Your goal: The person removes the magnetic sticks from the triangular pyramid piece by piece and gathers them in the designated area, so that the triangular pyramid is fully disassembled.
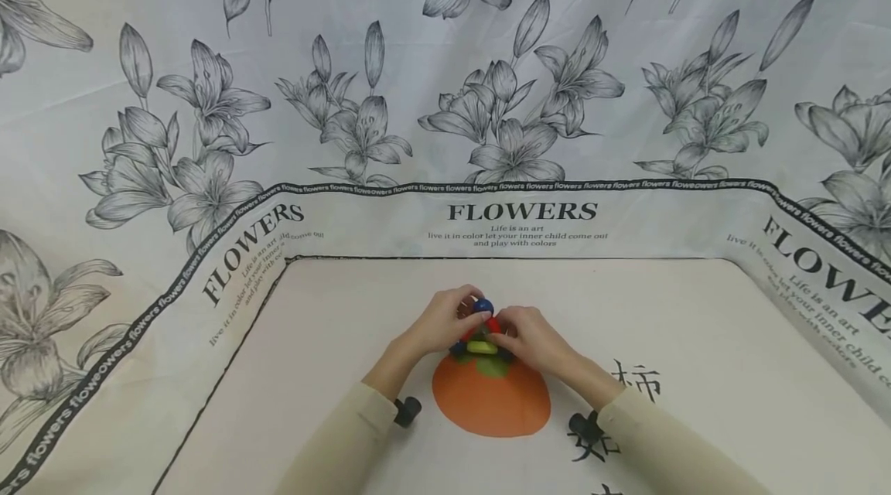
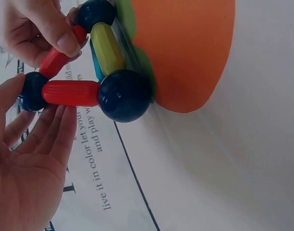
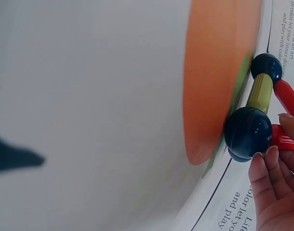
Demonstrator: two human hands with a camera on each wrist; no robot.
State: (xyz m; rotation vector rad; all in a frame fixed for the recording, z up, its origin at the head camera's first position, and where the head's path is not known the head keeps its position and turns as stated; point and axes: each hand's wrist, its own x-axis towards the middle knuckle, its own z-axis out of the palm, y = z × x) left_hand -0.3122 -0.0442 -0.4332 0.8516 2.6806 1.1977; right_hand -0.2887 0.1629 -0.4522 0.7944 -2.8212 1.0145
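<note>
A small frame of dark blue balls and coloured rods stands between the two hands. My left hand (image 1: 444,321) pinches its top blue ball (image 2: 32,91) between thumb and fingers, the fingers reaching beneath one red rod (image 2: 72,93). Thumb and fingers of my right hand (image 1: 537,336) pinch another red rod (image 2: 54,63), which joins the same ball. Low on the near side, a yellow-green rod (image 2: 108,48) links a large blue ball (image 2: 125,96) with a second blue ball (image 2: 95,14). Part of a turquoise rod (image 2: 95,58) shows behind; the far side is mostly hidden.
The frame stands at the top of an orange persimmon print (image 1: 490,401) with green leaves on the pale table cover (image 1: 334,340). Black characters (image 1: 636,380) are printed to the right. A flower-patterned cloth (image 1: 515,116) rises behind the table. Black straps or mounts (image 1: 407,411) sit at both wrists.
</note>
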